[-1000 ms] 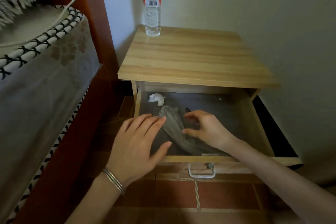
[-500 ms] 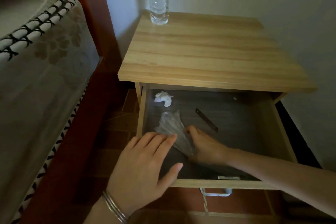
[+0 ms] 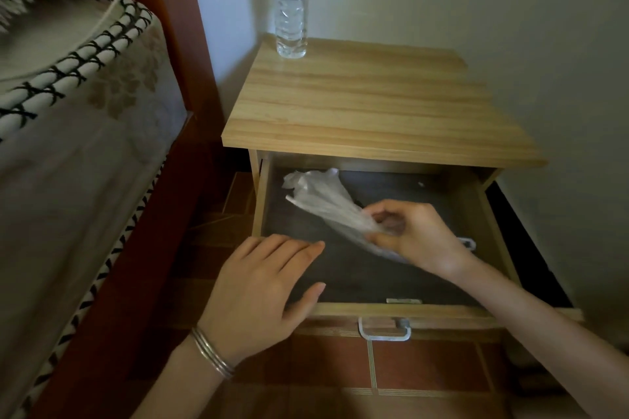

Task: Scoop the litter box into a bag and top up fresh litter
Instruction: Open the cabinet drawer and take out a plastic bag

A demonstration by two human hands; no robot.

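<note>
A thin clear plastic bag point(image 3: 323, 201) is lifted partly off the dark floor of the open drawer point(image 3: 401, 310) of a light wooden nightstand. My right hand point(image 3: 412, 235) pinches the bag's lower end between thumb and fingers inside the drawer. My left hand point(image 3: 262, 292), with bangles on the wrist, hovers flat at the drawer's front left corner, fingers straight, holding nothing. No litter box or scoop is in view.
A clear water bottle point(image 3: 290, 10) stands at the back left of the nightstand top point(image 3: 367, 105). A bed with patterned cover point(image 3: 68, 133) lies left, close to the drawer. The metal drawer handle point(image 3: 384, 330) hangs over red floor tiles point(image 3: 408, 371). A wall is behind and right.
My right hand has closed on the bag and raised it from the drawer floor, the bag's free end now swinging up to the back left. My left hand stays near the front left corner.
</note>
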